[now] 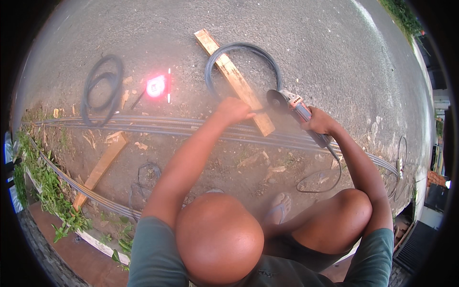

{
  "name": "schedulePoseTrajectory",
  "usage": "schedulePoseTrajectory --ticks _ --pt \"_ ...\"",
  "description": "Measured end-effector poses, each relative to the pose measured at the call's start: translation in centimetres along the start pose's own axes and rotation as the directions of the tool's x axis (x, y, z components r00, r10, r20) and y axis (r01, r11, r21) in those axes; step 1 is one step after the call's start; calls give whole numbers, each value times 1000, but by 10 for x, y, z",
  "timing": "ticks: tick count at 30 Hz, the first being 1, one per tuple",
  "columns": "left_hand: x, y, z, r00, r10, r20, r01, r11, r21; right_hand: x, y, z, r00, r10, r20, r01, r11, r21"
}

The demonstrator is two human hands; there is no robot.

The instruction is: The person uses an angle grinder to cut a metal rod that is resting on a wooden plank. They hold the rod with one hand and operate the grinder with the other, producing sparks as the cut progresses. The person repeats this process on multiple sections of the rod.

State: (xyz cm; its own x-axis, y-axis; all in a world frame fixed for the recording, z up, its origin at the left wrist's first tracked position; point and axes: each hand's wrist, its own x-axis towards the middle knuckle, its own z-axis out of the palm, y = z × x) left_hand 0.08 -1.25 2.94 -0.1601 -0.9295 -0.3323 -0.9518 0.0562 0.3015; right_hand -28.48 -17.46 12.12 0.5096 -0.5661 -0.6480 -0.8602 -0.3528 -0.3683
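Note:
My right hand (319, 120) is wrapped round the body of an angle grinder (301, 111), whose dark round disc (276, 99) points left. My left hand (233, 111) is closed on the near side of a coil of grey wire (244, 44). A short dark length of the wire shows just right of the thumb, over the plank and close to the disc; a gap seems to lie between them. Under the coil, a wooden plank (236, 79) runs slantwise from far left to near right. The grinder's cord (340, 173) loops down beside my right forearm.
Long metal rods (158, 120) cross the ground beneath the plank. A second wire coil (103, 91) lies left, near a glowing pinkish-red object (156, 87) that I cannot make out. Another plank (101, 165) rests on more rods. My sandalled foot (279, 205) stands between my knees.

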Motion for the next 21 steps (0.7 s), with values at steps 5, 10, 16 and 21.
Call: schedulePoseTrajectory --ticks 5,10,16,21 --pt "2 0 2 1000 -4 9 4 1000 1 -4 1 0 1000 -11 5 11 1000 20" --pt "1 2 -1 1000 -3 17 3 1000 0 -2 -1 0 1000 7 -6 -7 1000 -14" --pt "4 4 -4 999 -19 47 19 1000 5 1 0 -1 1000 1 2 -1 1000 4" --pt "5 -1 7 999 0 -49 -1 999 -39 0 -5 -5 1000 2 -31 -3 1000 -19"
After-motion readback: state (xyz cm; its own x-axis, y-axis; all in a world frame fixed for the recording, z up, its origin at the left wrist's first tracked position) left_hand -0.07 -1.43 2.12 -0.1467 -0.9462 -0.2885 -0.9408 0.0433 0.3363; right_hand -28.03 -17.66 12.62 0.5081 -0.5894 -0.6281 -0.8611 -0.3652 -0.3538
